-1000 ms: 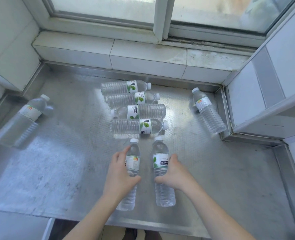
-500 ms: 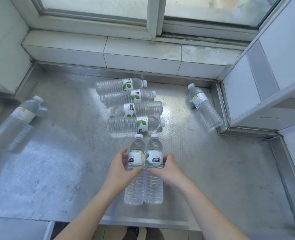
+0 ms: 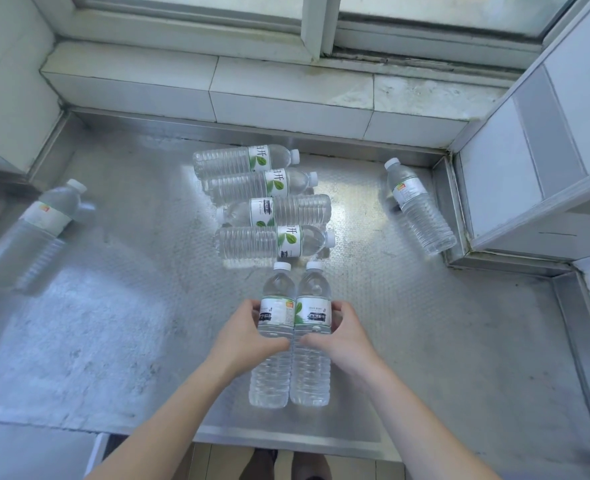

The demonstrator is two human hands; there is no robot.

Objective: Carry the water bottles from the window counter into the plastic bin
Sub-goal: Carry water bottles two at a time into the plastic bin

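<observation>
Head view: my left hand and right hand press two water bottles together side by side at lower centre, fingers wrapped round the labels, bottles on or just above the steel counter, can't tell which. Six more lie there: four stacked centre, one far left, one right. Plastic bin not visible. I judge the task barely begun.

White labels with a green leaf on three clear plastic bottles lying on the steel counter carried large characters reading roughly "白开": the rearmost bottle, the second and the fourth. Other label print was too small to read.
</observation>
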